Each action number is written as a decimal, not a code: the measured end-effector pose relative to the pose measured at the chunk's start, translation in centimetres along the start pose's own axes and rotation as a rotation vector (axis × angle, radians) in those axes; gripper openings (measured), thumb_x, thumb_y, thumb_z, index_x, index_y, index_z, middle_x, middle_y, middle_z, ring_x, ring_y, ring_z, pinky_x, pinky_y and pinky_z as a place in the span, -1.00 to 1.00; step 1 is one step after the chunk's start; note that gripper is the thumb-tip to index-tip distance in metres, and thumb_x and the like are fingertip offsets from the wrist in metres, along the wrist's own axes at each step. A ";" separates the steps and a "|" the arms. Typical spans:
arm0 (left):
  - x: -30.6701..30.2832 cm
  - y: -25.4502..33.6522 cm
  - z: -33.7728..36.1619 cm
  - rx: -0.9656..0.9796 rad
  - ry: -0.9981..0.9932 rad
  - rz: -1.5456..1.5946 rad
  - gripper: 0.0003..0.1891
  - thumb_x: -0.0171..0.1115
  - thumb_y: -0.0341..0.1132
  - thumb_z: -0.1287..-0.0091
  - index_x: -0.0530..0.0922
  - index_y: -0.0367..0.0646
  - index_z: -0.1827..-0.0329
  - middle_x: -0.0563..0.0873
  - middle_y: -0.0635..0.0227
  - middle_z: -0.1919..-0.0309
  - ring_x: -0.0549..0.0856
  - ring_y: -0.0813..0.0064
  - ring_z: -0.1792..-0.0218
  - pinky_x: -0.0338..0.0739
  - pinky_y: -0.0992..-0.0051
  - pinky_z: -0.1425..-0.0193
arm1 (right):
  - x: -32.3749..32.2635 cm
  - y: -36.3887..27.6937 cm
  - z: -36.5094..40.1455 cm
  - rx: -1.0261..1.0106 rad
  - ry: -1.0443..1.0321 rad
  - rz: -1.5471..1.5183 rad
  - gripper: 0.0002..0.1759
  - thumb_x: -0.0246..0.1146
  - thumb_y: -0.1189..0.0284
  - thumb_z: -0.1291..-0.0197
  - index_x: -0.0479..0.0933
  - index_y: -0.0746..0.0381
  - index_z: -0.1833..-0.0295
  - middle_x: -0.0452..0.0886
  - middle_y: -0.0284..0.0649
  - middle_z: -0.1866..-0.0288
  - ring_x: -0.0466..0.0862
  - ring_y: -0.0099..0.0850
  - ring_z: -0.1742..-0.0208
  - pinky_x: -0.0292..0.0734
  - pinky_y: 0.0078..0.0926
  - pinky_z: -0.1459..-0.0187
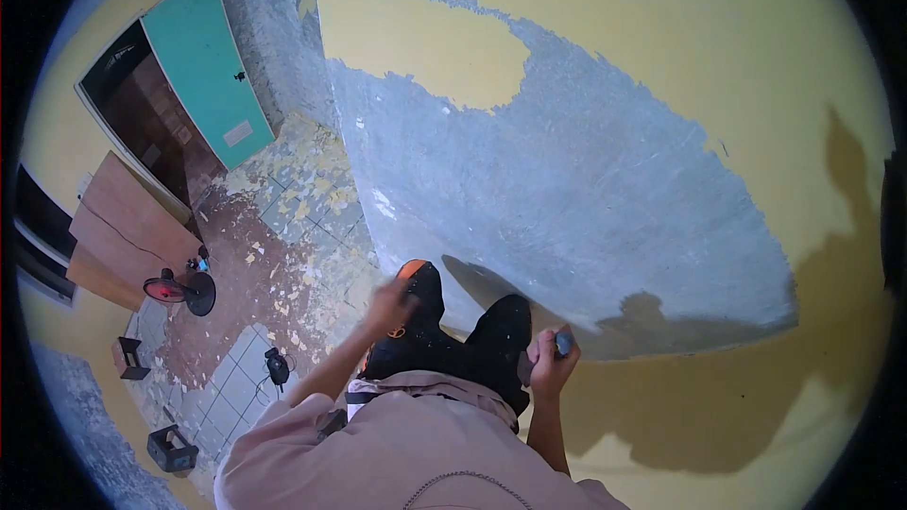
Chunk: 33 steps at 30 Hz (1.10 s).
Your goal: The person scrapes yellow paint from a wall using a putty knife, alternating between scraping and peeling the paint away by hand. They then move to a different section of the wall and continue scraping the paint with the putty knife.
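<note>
My right hand (548, 365) is closed around a small scraper (564, 341); only its bluish-grey end shows past my fingers. That hand is beside my right knee, close to the wall. Over my left thigh is my left hand (387, 310), smeared by motion, so its fingers cannot be made out. Dark trousers (406, 359) with orange patches cover my bent legs. In front of me, the wall has a large bare grey area (567, 198) bordered by yellow paint (737, 47). A patch of yellow paint (425, 38) remains inside the grey.
Paint flakes (307, 194) litter the floor to the left. A black fan (198, 293), a black corded device (276, 368) and two small stools (173, 449) stand there. Farther back are a green door (203, 66) and leaning brown boards (132, 217).
</note>
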State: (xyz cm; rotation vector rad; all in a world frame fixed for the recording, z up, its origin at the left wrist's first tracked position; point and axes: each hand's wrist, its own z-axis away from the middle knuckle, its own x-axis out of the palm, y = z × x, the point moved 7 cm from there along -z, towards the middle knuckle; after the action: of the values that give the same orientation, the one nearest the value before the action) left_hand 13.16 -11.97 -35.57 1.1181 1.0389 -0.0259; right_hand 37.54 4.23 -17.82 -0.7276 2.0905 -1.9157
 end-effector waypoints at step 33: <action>-5.9 21.8 -4.8 -0.217 0.309 1.629 -0.74 -0.03 -0.17 -0.48 0.35 -0.20 0.04 0.63 0.21 0.26 0.65 0.49 0.36 0.60 0.56 0.29 | 9.1 -2.4 -2.3 0.286 -0.332 0.062 -0.56 0.11 0.33 -0.34 0.31 0.22 -0.28 0.46 -0.35 0.50 0.36 -0.68 0.68 0.17 -0.75 0.72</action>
State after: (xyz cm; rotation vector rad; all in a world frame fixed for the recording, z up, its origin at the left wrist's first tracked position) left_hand 17.41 -0.48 -16.02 1.4934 0.1218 1.5372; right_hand 29.15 1.73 -13.61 -0.8361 1.5858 -1.8576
